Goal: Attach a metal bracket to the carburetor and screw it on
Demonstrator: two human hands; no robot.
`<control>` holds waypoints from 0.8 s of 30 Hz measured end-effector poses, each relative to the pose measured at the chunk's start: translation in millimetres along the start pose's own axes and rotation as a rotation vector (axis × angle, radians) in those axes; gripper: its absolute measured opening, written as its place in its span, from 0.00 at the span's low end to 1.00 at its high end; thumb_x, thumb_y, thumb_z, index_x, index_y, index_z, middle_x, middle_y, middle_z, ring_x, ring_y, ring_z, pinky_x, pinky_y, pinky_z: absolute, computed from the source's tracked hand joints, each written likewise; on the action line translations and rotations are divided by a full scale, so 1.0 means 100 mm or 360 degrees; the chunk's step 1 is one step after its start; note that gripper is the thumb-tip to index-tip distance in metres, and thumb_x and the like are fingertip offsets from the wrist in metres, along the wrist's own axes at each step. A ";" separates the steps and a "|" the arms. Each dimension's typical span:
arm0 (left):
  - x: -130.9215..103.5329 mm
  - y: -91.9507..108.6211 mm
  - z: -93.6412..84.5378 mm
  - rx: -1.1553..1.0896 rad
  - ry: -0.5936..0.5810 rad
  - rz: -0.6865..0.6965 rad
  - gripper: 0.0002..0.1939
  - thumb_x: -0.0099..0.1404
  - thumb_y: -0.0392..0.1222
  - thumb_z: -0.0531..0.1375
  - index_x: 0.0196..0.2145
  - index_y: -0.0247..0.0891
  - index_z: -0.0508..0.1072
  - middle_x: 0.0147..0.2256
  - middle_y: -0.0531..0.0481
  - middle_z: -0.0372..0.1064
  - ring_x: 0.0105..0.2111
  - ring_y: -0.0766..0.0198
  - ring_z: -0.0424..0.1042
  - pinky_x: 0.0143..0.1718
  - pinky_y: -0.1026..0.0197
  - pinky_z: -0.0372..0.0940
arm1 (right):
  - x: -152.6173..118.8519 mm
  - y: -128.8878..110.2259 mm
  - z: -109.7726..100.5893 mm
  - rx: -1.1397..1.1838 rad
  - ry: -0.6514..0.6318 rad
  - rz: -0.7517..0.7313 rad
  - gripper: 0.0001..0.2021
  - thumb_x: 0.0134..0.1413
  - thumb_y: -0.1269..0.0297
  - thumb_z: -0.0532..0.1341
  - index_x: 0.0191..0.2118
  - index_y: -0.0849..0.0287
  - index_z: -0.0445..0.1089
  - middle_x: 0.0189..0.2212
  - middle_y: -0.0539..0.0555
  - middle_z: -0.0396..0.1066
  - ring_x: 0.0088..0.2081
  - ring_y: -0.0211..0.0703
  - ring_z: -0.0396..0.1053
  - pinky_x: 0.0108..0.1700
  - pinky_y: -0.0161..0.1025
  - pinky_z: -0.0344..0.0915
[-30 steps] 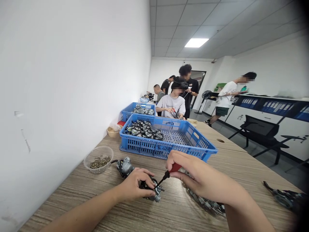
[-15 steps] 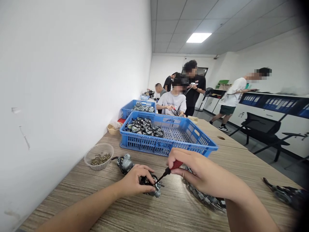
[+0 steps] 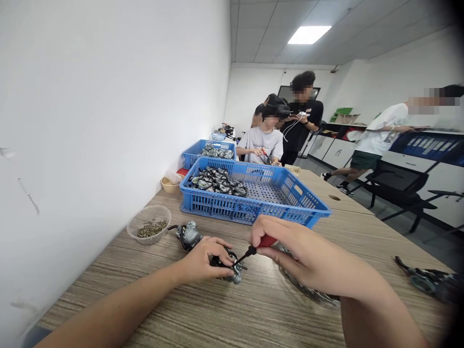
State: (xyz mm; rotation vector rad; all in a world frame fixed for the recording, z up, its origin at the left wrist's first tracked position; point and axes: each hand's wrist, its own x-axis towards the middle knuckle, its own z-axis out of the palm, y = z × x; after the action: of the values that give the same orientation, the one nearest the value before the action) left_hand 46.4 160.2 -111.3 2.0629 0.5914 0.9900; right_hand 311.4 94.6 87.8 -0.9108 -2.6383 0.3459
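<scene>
On the wooden table my left hand (image 3: pixel 201 261) is closed around a small grey metal carburetor (image 3: pixel 237 276) with black parts, its fingers covering much of it. A screwdriver with a red handle (image 3: pixel 267 240) is gripped in my right hand (image 3: pixel 297 249). Its dark shaft slants down to the left, and the tip meets the carburetor beside my left fingertips; the exact contact point is too small to make out. Just beyond my left hand lies another carburetor (image 3: pixel 190 235) with a black hose. Left of that stands a clear plastic bowl (image 3: pixel 132 228) holding many small brass-coloured screws.
A blue crate (image 3: pixel 213 209) with several carburetors stands across the table, with a second blue crate (image 3: pixel 188 158) behind. Partly hidden under my right forearm is a clear container (image 3: pixel 328 303) of parts. More black parts (image 3: pixel 427 282) lie right. A seated co-worker (image 3: pixel 266 137) faces this way.
The camera view has tilted slightly down. Both hands keep their hold on carburetor and screwdriver, almost unmoved. In the background, a person in a white shirt has moved to the right.
</scene>
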 end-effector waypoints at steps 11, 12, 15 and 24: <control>0.01 0.09 -0.03 0.0030 -0.0064 -0.0043 0.13 0.61 0.52 0.79 0.37 0.42 0.86 0.43 0.44 0.87 0.59 0.46 0.79 0.64 0.45 0.64 | 0.06 -0.03 0.18 -0.0635 0.0340 0.0166 0.06 0.73 0.58 0.59 0.43 0.53 0.67 0.34 0.54 0.77 0.28 0.45 0.71 0.29 0.41 0.57; 0.02 0.09 -0.03 0.0025 -0.0063 -0.0042 0.13 0.61 0.52 0.79 0.37 0.42 0.86 0.43 0.44 0.87 0.59 0.46 0.79 0.64 0.45 0.64 | 0.03 -0.05 0.15 -0.0466 0.0273 0.0122 0.03 0.73 0.62 0.58 0.47 0.53 0.66 0.43 0.58 0.79 0.34 0.47 0.75 0.34 0.41 0.63; 0.03 0.10 -0.03 0.0030 -0.0049 -0.0060 0.13 0.61 0.50 0.79 0.37 0.42 0.86 0.42 0.45 0.87 0.58 0.46 0.80 0.63 0.46 0.66 | -0.01 -0.06 0.08 -0.0090 0.0094 -0.0030 0.07 0.74 0.70 0.54 0.50 0.52 0.64 0.57 0.61 0.74 0.47 0.47 0.76 0.46 0.42 0.70; 0.03 0.12 -0.04 0.0030 -0.0062 -0.0039 0.10 0.61 0.47 0.79 0.37 0.42 0.86 0.43 0.46 0.88 0.59 0.46 0.80 0.62 0.46 0.66 | 0.04 0.03 0.17 -0.0761 0.0365 0.0103 0.18 0.77 0.50 0.57 0.34 0.53 0.69 0.23 0.49 0.72 0.22 0.42 0.68 0.27 0.41 0.51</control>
State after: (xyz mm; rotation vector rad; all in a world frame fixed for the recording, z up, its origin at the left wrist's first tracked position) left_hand 45.8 156.9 -98.6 2.0817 0.6067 0.9312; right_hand 303.6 97.5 72.3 -1.1001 -2.5171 -0.3738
